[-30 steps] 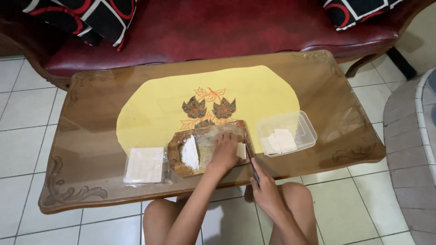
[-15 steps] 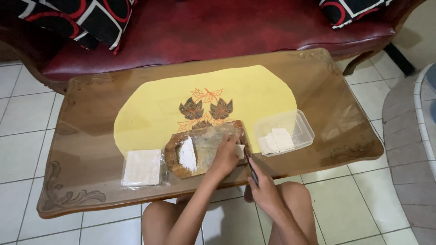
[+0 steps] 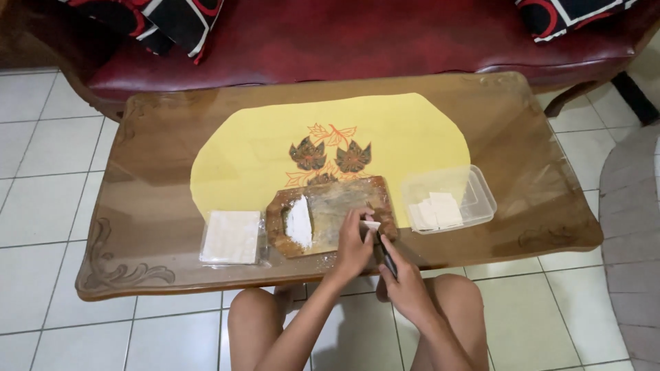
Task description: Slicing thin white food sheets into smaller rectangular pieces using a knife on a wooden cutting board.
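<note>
Setting: a person sat at a glass-topped wooden table [image 3: 137,178] with a yellow mat [image 3: 385,137] under the glass, facing a red sofa [image 3: 357,34].
Board: a wooden cutting board [image 3: 330,199] lay at the near edge of the table, dusted with white crumbs.
White slab: a white slab [image 3: 299,221] rested on the left part of the board, apart from both hands.
Small piece: a small white piece [image 3: 372,225] sat at the board's right end, just beside the fingertips of the left hand.
Left hand: the left hand [image 3: 354,244] pressed down on the board by the small piece, fingers bent; whether it pinched the piece could not be told.
Right hand: the right hand [image 3: 405,285] was closed around a knife [image 3: 386,257], the blade pointing toward the small piece.
Container: a clear plastic container [image 3: 481,196] to the right of the board held cut white pieces [image 3: 434,211].
Packet: a flat white packet [image 3: 232,237] lay just left of the board.
Doing it well: the cut would likely go cleanest with the left fingertips curled back from the blade, the piece held flat, and the knife brought straight down.
</note>
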